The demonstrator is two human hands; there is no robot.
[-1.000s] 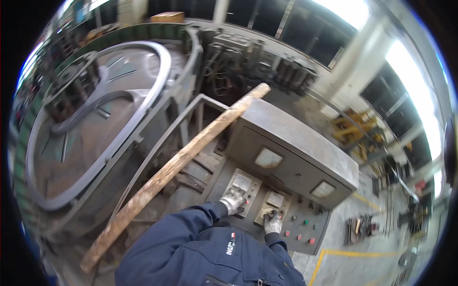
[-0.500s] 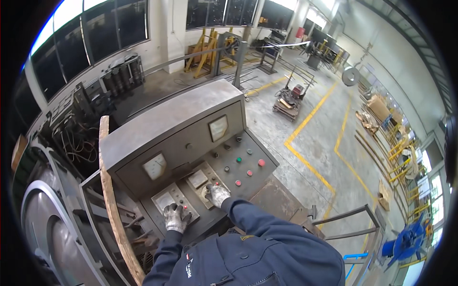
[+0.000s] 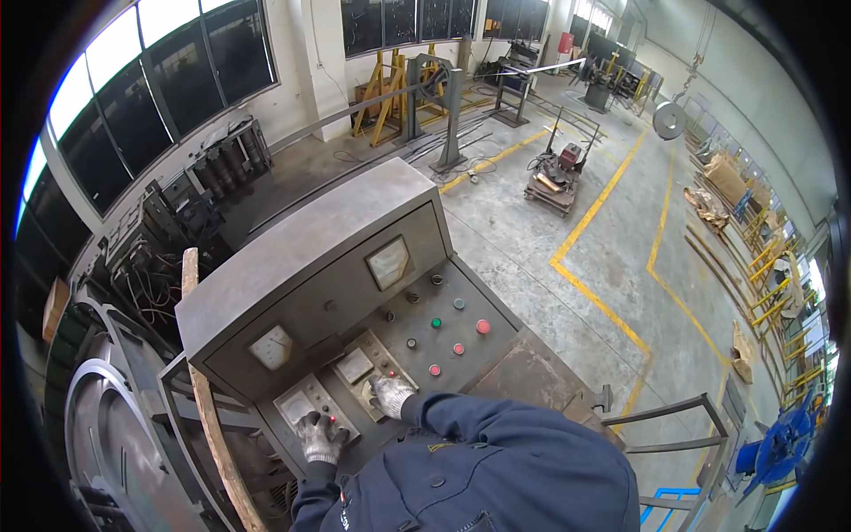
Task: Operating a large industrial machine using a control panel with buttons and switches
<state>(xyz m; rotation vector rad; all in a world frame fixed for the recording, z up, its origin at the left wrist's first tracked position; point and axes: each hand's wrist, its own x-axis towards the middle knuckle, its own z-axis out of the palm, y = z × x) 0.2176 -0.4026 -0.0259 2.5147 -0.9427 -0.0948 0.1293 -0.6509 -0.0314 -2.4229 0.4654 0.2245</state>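
Observation:
Both my hands wear grey-white knit gloves and rest on a sloped grey control console [image 3: 483, 293]. My left hand [image 3: 321, 437] lies over the lower part of the left control module [image 3: 300, 401], beside a lit red lamp [image 3: 332, 418]. Its fingers are bent down over a spot that the glove hides. My right hand [image 3: 392, 395] is at the right control module [image 3: 356, 363], fingers closed around a control knob at a pale round dial [image 3: 366, 393]. The glove covers most of this knob.
Green and red push buttons [image 3: 482, 326] sit right of my hands; two meters [image 3: 387, 263] face me above. A wooden post [image 3: 208, 408] and large round machine [image 3: 115, 434] stand left. A metal railing [image 3: 665, 410] and blue fan [image 3: 780, 448] are at right.
The view has shifted slightly, so the console sits lower and a little left. Both hands stay at their modules; the left hand's fingers have shifted slightly beside the red lamp.

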